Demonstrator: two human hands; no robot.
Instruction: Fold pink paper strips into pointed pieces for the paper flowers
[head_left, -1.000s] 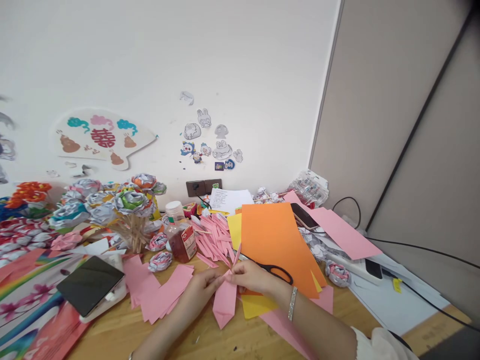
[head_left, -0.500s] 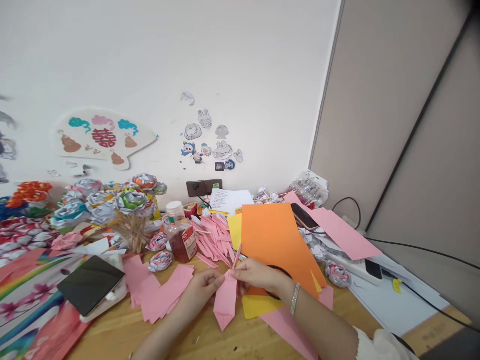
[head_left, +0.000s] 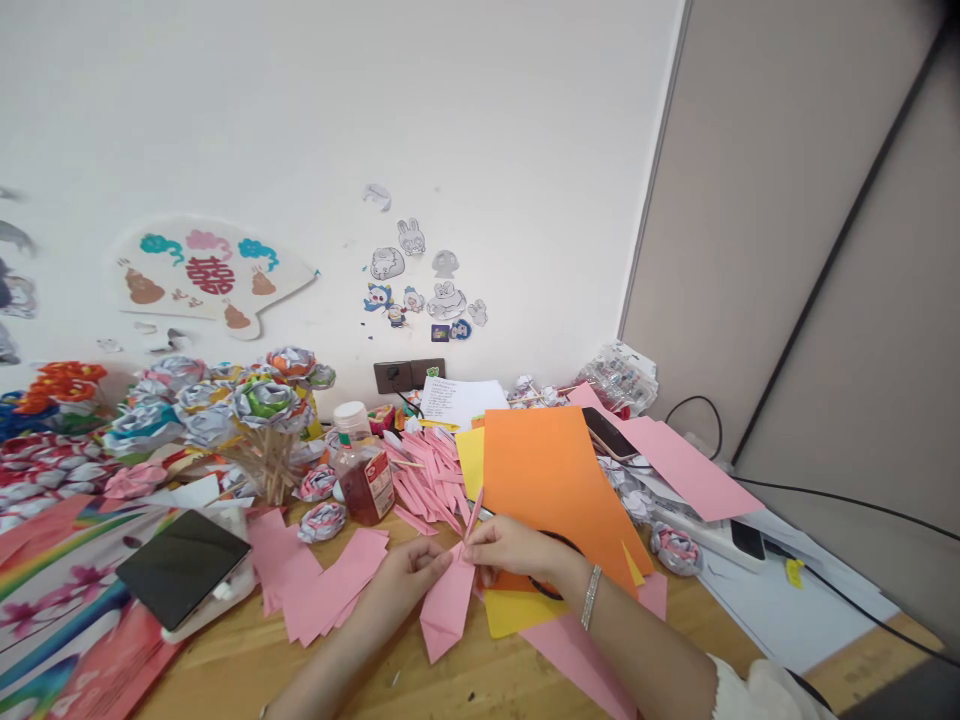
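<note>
My left hand [head_left: 403,580] and my right hand [head_left: 517,553] both pinch a folded pink paper piece [head_left: 446,612] just above the wooden table [head_left: 240,665]. The piece ends in a thin point that sticks up between the fingers, and its wide end hangs toward me. A silver bracelet [head_left: 589,597] is on my right wrist. Black scissors [head_left: 551,540] lie partly hidden behind my right hand, on an orange sheet [head_left: 547,470]. A heap of folded pink strips [head_left: 427,478] lies just beyond my hands.
Loose pink squares [head_left: 322,585] lie left of my hands, next to a dark tablet [head_left: 182,568]. A red-labelled bottle [head_left: 362,475] and paper flowers on sticks [head_left: 255,410] stand behind. A phone [head_left: 609,432], pink sheets [head_left: 679,460] and cables lie on the right.
The wide end of the pink piece has swung slightly to the left and toward me. My right hand has shifted to cover more of the scissors.
</note>
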